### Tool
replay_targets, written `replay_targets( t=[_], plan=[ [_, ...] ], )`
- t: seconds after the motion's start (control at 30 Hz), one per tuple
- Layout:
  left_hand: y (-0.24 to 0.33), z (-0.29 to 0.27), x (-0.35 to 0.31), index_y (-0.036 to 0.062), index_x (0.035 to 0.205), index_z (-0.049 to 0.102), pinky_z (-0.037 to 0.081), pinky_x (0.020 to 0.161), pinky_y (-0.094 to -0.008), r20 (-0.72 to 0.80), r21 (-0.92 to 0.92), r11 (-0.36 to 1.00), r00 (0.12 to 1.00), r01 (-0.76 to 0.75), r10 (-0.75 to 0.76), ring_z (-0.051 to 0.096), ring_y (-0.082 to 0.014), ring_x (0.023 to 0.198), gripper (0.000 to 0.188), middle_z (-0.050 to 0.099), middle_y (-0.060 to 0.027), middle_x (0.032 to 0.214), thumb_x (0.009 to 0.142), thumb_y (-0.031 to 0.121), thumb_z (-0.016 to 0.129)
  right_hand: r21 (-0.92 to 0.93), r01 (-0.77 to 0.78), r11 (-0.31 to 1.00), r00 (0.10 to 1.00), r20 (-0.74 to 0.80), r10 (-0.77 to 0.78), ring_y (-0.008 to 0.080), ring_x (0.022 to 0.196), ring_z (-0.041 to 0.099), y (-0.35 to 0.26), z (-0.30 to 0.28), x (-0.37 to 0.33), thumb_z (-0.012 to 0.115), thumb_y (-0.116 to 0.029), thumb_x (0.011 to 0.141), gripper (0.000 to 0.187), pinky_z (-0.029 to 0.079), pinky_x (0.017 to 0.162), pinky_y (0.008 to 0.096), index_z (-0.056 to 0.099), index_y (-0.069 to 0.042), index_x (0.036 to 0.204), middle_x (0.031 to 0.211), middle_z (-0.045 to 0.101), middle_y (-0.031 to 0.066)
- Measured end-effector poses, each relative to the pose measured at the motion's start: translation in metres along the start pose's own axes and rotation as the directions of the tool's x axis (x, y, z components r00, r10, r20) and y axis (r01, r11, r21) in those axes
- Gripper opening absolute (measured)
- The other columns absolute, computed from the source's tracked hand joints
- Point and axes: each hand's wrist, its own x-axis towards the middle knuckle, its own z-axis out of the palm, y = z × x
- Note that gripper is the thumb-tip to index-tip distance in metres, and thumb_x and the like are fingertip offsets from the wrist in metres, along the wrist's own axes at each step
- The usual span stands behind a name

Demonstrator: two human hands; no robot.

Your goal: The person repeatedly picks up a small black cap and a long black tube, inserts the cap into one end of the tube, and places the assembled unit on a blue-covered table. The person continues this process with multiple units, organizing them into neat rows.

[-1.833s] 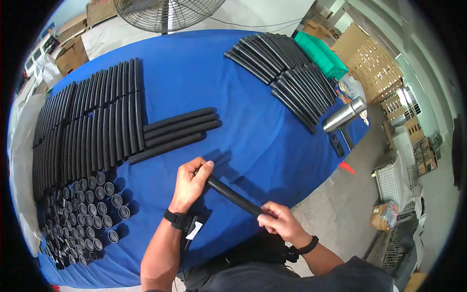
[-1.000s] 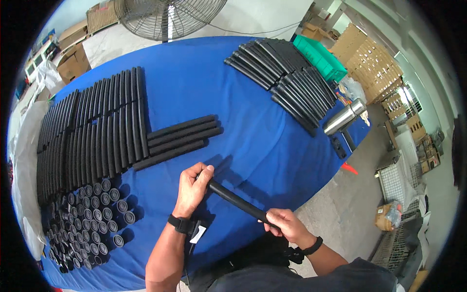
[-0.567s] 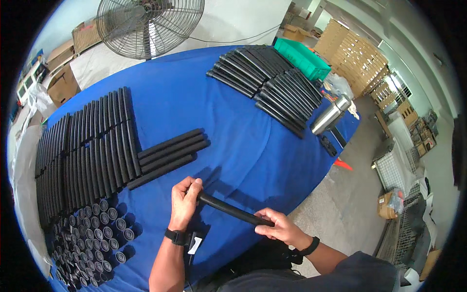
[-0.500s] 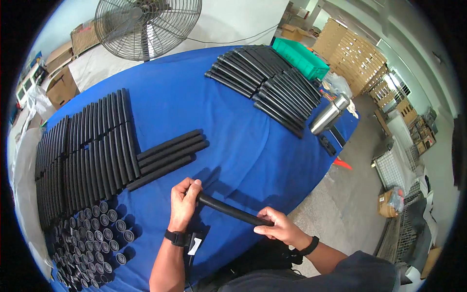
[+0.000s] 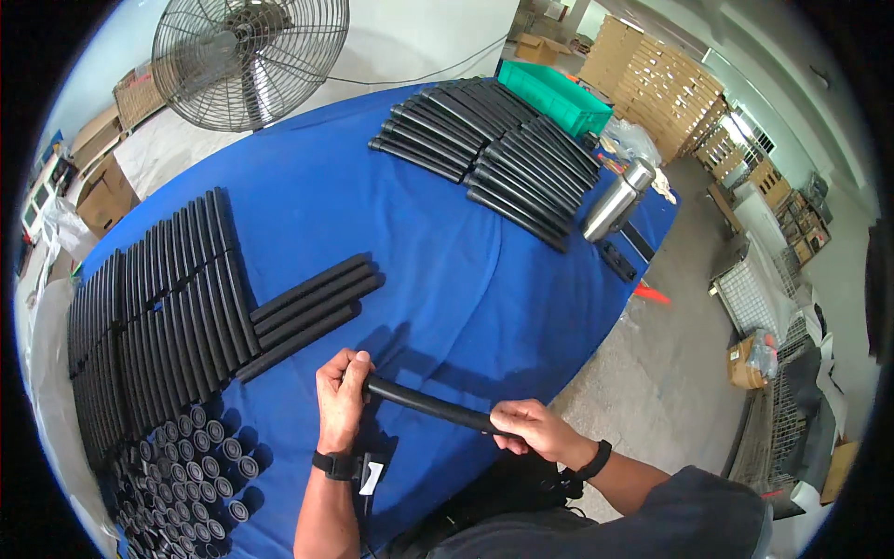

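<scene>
Since the earlier frames, the black tube (image 5: 433,402) sits farther left in my view, which has swung; it slants between my hands over the near part of the blue cloth (image 5: 433,307). My left hand (image 5: 343,387) is wrapped around its left end; my right hand (image 5: 535,430) clamps the right end, thumb on top. Should either grip loosen, the tube could slip, perhaps off the near edge; swinging it left could knock the loose tubes (image 5: 312,303) or topple the round ringed pieces (image 5: 209,466).
</scene>
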Motion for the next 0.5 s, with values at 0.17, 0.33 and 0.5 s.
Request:
replay_targets(
  t=[0.17,0.33,0.5],
  plan=[
    [-0.005,-0.002,0.001,0.0078,0.075,0.062,0.029,0.045,-0.0232,-0.005,0.024,1.0,1.0,-0.003,0.003,0.039,-0.0038,0.049,0.038,0.046,0.0056,0.058,0.102,0.035,0.061,-0.22,0.129,0.967,0.982,-0.107,-0.155,0.0034,0.061,0.048,-0.019,0.025,-0.003,0.071,-0.025,0.099,0.027,0.039,0.054,0.0223,0.061,-0.004,0.113,0.081,0.059,-0.002],
    [-0.002,-0.003,0.001,0.0064,0.076,0.062,0.031,0.048,-0.0239,0.011,-0.026,1.0,1.0,0.009,-0.009,0.041,-0.004,0.052,0.037,0.049,0.005,0.061,0.102,0.033,0.062,-0.144,-0.003,0.99,1.0,-0.006,0.002,0.0045,0.063,0.05,-0.015,0.009,0.0,0.065,-0.029,0.103,0.026,0.042,0.057,0.0227,0.066,-0.004,0.106,0.079,0.06,-0.0026],
    [-0.007,-0.002,0.002,0.0063,0.079,0.061,0.032,0.048,-0.0236,-0.019,0.002,1.0,1.0,-0.013,0.013,0.041,-0.0038,0.053,0.036,0.047,0.0055,0.062,0.104,0.033,0.059,-0.863,0.36,0.355,0.914,0.249,-0.321,0.0332,0.077,0.066,-0.036,0.014,0.016,0.063,-0.035,0.101,0.031,0.05,0.07,0.0434,0.064,-0.004,0.108,0.085,0.064,0.016]
  ],
)
